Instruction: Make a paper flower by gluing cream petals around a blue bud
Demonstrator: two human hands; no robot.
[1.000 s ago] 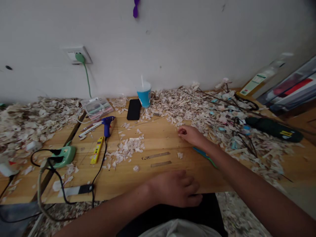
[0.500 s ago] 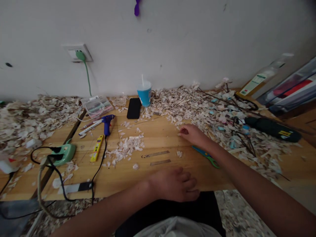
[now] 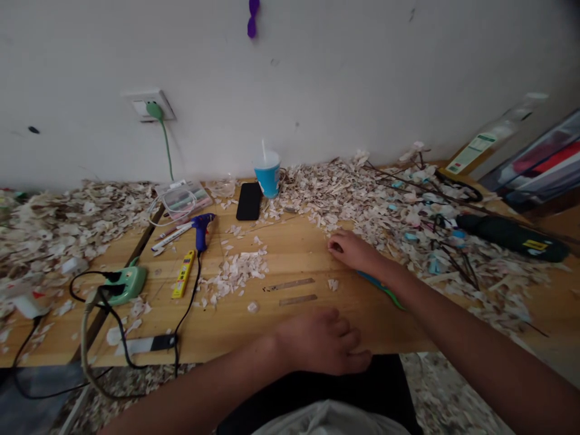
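Observation:
My left hand (image 3: 324, 341) rests palm down at the table's front edge, its fingers loosely bent and slightly apart, holding nothing that I can see. Farther up the table, my right hand (image 3: 351, 249) has thumb and fingertips brought together beside the heap of pale petal-like flakes (image 3: 330, 193). Whatever may be between those fingertips is too small to make out. Scissors with blue and green parts (image 3: 380, 282) lie partly under my right forearm. Between the hands are two thin brown strips (image 3: 290, 284) and a small clump of flakes (image 3: 333, 284).
To the left lie a blue glue gun (image 3: 202, 229), a yellow box cutter package (image 3: 183, 275) and a green power strip (image 3: 129, 284) with cords. A black phone (image 3: 249, 202) and blue cup (image 3: 268, 176) stand near the wall. Rightward are a dark green umbrella-like bundle (image 3: 512, 235) and a bottle (image 3: 492, 142).
The view has shifted slightly, moving the tabletop things a little right. My right forearm now covers more of the scissors. Both hands keep nearly the same pose.

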